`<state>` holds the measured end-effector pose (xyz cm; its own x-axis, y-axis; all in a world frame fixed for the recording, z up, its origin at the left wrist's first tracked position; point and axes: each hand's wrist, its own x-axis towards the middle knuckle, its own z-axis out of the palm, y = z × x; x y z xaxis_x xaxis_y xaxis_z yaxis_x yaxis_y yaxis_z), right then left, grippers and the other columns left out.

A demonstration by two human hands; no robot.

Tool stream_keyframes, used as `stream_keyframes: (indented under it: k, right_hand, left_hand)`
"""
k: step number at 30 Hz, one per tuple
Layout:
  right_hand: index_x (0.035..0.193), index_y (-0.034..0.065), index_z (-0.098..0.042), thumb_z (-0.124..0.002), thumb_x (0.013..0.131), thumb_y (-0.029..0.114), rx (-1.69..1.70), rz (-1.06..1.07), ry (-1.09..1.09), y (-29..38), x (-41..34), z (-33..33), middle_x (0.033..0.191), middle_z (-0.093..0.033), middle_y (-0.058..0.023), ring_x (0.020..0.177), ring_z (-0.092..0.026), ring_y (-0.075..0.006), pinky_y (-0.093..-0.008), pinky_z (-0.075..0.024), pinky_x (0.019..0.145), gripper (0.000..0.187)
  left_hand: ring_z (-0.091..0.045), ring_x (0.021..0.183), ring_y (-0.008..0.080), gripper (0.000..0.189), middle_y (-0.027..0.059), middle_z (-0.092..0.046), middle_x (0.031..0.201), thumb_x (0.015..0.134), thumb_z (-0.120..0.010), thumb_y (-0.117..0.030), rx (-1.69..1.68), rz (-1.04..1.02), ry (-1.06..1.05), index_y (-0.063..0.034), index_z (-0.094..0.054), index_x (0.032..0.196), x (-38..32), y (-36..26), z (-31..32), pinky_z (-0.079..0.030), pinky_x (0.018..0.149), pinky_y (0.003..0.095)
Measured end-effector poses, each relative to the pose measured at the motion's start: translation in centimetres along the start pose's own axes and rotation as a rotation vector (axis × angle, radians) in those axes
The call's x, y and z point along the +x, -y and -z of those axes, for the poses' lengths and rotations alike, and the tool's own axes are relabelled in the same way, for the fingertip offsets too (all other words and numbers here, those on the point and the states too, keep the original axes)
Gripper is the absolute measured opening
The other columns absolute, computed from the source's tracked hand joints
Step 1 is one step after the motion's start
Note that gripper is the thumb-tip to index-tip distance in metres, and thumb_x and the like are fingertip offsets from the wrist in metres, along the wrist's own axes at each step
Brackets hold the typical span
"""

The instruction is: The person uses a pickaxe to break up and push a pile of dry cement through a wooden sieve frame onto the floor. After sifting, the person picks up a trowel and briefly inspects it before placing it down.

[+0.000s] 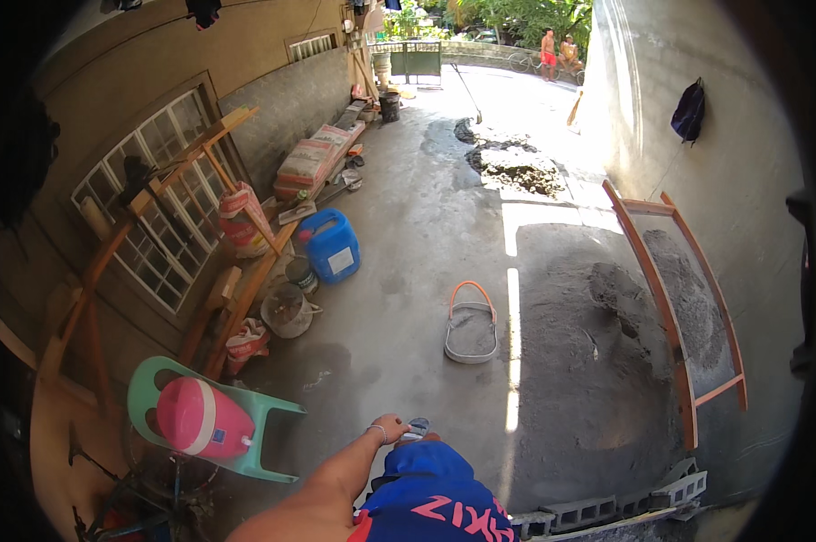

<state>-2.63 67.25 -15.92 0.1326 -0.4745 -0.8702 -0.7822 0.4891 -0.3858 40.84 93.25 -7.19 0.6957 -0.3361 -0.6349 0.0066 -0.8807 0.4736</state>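
Observation:
My left hand (390, 428) is at the bottom middle, just above the blue shorts, with a bracelet on its wrist. Its fingers are near a sandalled foot (418, 427), and I cannot tell whether they hold anything. My right hand is out of view. Ahead on the concrete floor stands a grey container with an orange hose handle (471, 332). To its right lies a wide bed of dark sand (584, 379). A wooden-framed sand screen (658, 305) leans by the right wall, grey material behind it.
At left are a green plastic chair (265, 406) bearing a pink water jug (204, 417), a blue jerrycan (331, 245), a pail (287, 311) and cement bags (313, 162). Hollow blocks (577, 513) edge the sand. A shovel (467, 95) stands by wet mix. Two people are far off.

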Motion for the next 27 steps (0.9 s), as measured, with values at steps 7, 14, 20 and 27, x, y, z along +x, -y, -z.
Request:
stream_keyframes:
  k: [7, 14, 20, 27]
  right_hand:
    - [0.075, 0.0047, -0.059, -0.064, 0.091, 0.023, -0.156, 0.239, -0.114, 7.5, 3.6, 5.8, 0.059, -0.058, -0.0079, 0.043, -0.053, -0.02, -0.0355, -0.0379, 0.037, 0.025]
    - [0.098, 0.0039, -0.062, -0.065, 0.092, 0.019, -0.11, 0.307, -0.145, 20.7, 1.8, 1.3, 0.069, -0.059, -0.0045, 0.053, -0.06, -0.0184, -0.0322, -0.0413, 0.04, 0.017]
    - [0.094, 0.0018, -0.062, -0.066, 0.089, 0.016, -0.14, 0.321, 0.001, 21.0, -1.9, -13.2, 0.068, -0.06, -0.006, 0.054, -0.06, -0.0182, -0.0321, -0.0436, 0.043, 0.015]
    - [0.093, 0.0015, -0.064, -0.07, 0.087, 0.016, -0.525, 0.244, 0.213, 21.3, -4.9, -24.9, 0.066, -0.061, -0.0062, 0.052, -0.061, -0.0197, -0.0334, -0.0437, 0.041, 0.017]
  left_hand:
    - [-0.065, 0.108, 0.0346, 0.051, 0.0207, -0.069, 0.112, 0.085, -0.065, -0.049, -0.085, 0.103, -0.097, -0.004, -0.073, 0.106, -6.0, 6.8, 1.3, -0.049, 0.095, 0.0409]
    - [-0.063, 0.112, 0.0367, 0.052, 0.0223, -0.067, 0.117, 0.088, -0.061, -0.049, -0.152, 0.31, 0.028, -0.002, -0.073, 0.107, -11.0, 17.5, 3.8, -0.048, 0.098, 0.0415]
    - [-0.06, 0.118, 0.0361, 0.055, 0.0219, -0.065, 0.122, 0.089, -0.061, -0.051, -0.199, 0.319, -0.043, -0.0011, -0.071, 0.111, -10.2, 25.2, 7.4, -0.045, 0.1, 0.0438]
    - [-0.062, 0.111, 0.037, 0.053, 0.0222, -0.068, 0.114, 0.085, -0.067, -0.048, -0.545, 0.364, -0.355, 0.0016, -0.072, 0.102, -10.7, 31.8, 13.0, -0.047, 0.097, 0.0418]
